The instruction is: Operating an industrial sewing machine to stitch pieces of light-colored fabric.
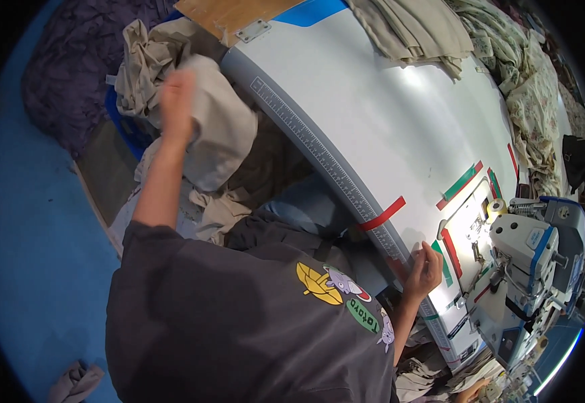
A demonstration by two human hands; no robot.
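Observation:
At the left, my left hand (178,101) is raised over a heap of fabric and smeared by motion. Its fingers look closed on a beige cloth piece (222,127), which hangs down beside the hand. Crumpled beige fabric (138,74) lies just past it in a blue basket (130,134). My right hand (425,272) rests at the near edge of the white sewing table (373,114), its fingers loosely bent and apart with nothing in them. The sewing machine (524,245) stands to the right of that hand.
A printed ruler strip (319,151) runs along the table edge, crossed by red tape (383,213). Folded beige fabric (413,30) and floral fabric (534,114) lie at the table's far side. Dark purple fabric (71,74) is piled on the blue floor (37,221).

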